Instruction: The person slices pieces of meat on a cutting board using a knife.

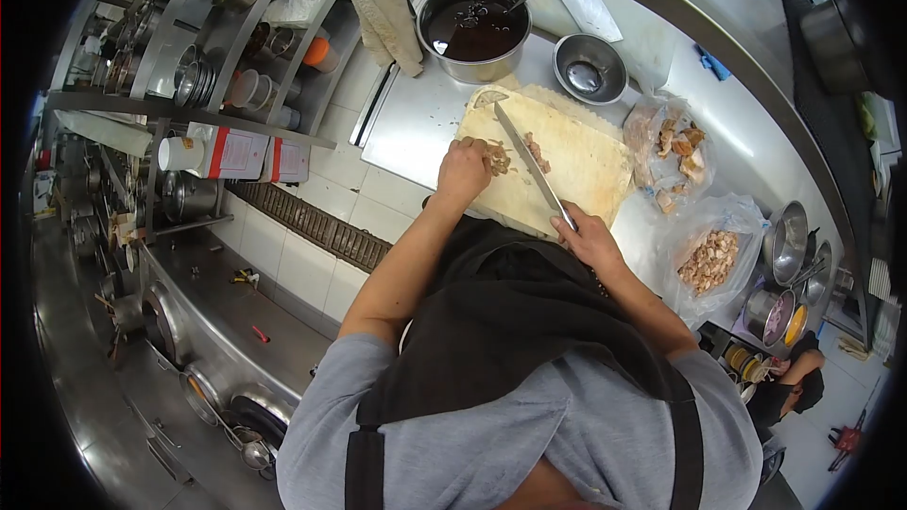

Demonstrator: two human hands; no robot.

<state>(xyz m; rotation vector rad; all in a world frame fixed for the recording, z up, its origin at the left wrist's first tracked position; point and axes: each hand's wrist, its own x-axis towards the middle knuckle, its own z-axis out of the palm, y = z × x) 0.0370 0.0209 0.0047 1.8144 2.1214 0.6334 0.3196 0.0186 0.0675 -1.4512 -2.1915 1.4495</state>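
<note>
My right hand (590, 238) is wrapped round the handle of a long kitchen knife (522, 156), whose blade lies diagonally over a pale cutting board (590, 156). On the board's left side, my left hand (463, 170) is closed, its fingers curled against a small pile of cut meat (499, 160). A few more meat pieces (538, 151) lie on the other side of the blade. To the right of the board, a clear plastic bag (652, 123) holds larger browned meat chunks (688, 142). Closer to me, another bag (751, 217) contains diced meat (710, 263).
A large pot of dark liquid (472, 30) with a utensil stands behind the board, beside a metal bowl (590, 69). A cloth (383, 14) hangs at the counter's left end. Metal bowls (784, 241) line the right. Another person (803, 373) is at far right.
</note>
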